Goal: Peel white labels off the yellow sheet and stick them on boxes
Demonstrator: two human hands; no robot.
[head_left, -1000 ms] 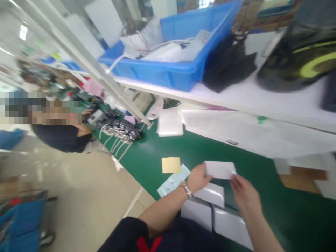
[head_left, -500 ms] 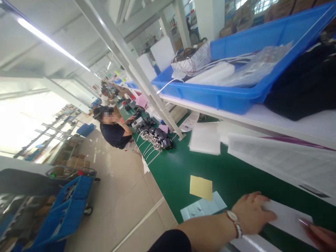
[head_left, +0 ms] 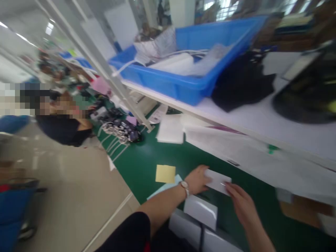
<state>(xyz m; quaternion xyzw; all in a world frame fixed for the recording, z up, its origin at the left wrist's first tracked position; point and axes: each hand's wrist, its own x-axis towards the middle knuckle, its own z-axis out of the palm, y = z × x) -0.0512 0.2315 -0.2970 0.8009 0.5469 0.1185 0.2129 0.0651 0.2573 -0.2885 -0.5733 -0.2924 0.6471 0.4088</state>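
Note:
A flat white box [head_left: 217, 180] is between my two hands over the green tabletop. My left hand [head_left: 198, 180], with a watch on the wrist, has its fingers curled round the box's left end. At the right end, my right hand [head_left: 240, 200] pinches the box between thumb and fingers. Close below lies another white box [head_left: 201, 211] with a glossy face. More white boxes [head_left: 185, 225] are at the table's near edge. Beside my left forearm are a yellow paper [head_left: 165, 174] and a light blue sheet [head_left: 164, 188], which my arm partly covers.
Above the table runs a white shelf [head_left: 252, 134] carrying a blue bin [head_left: 183, 82]. White sheets [head_left: 170, 129] lie beneath it, near a shelf post. Black devices with cables [head_left: 126, 131] stand farther left, by a seated person [head_left: 61, 127]. Brown cardboard [head_left: 299, 211] is at right.
My view has swung to the right, bringing my whole right hand and more white boxes into sight. Both hands remain at the ends of the white box.

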